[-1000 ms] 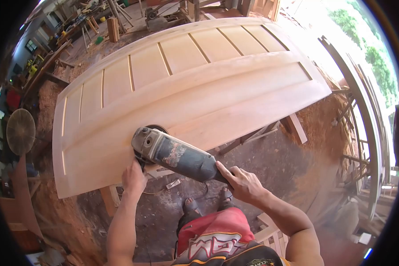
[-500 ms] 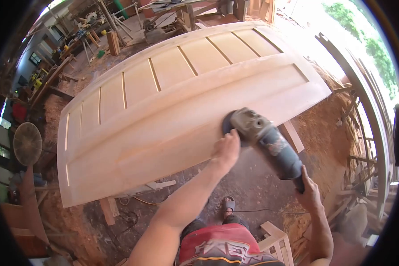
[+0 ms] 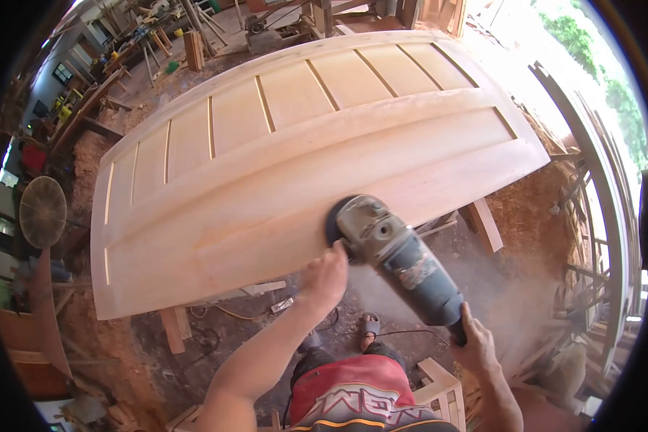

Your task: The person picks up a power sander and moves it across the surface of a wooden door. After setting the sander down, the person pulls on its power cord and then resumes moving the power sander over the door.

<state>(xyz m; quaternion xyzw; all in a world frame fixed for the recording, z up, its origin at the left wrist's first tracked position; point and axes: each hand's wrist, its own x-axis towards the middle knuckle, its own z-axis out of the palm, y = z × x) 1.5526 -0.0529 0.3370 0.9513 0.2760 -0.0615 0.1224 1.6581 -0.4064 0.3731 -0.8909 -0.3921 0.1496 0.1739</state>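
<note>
A power sander (image 3: 403, 263) with a blue-grey body and a metal head rests its round dark disc (image 3: 335, 219) on the near edge of a large pale wooden panel (image 3: 266, 209). My left hand (image 3: 324, 276) is closed around the front of the tool beside the disc; its grip is partly hidden. At the rear end of the tool, my right hand (image 3: 475, 338) wraps round the handle. The panel has a row of narrow grooves across its far half. Dust hangs in the air below the tool.
A round fan (image 3: 43, 212) stands at the left. Long timber beams (image 3: 590, 165) lean at the right. Wood offcuts (image 3: 486, 225) and a cable (image 3: 417, 333) lie below the panel. A small wooden frame (image 3: 439, 389) is near my legs. Cluttered workbenches stand farther back.
Both hands and the sander have moved left and slightly nearer to me along the panel's near edge. More dust shows beneath the tool. The view has shifted slightly.
</note>
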